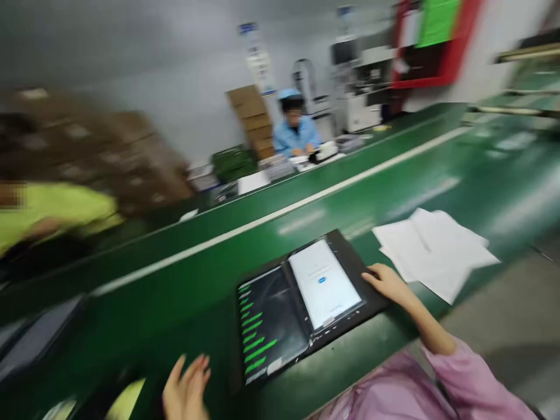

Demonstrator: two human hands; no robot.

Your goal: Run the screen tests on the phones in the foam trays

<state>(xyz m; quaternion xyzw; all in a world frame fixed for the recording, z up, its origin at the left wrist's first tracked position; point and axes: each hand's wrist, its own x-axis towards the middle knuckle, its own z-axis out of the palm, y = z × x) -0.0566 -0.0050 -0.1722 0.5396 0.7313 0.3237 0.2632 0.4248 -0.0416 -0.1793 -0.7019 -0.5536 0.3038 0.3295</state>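
Note:
A black mat [352, 256] lies at a slant on the green bench, carrying two tablets side by side. The left tablet [273, 315] has a dark screen with several rows of green marks. On the right tablet [324, 283] a white screen is lit, with a small blue button in the middle. My right hand [389, 283] has its fingers closed on the mat's right edge. Left of the mat, at the bottom of the view, my left hand [186, 388] is raised with fingers apart, holding nothing and touching neither tablet.
Loose white papers [433, 245] lie right of the mat. A white line [262, 217] runs along the green bench [184, 303]. Across it sits a person in blue [295, 134]; a person in yellow [65, 210] is at far left. Dark flat objects [39, 332] lie lower left, blurred.

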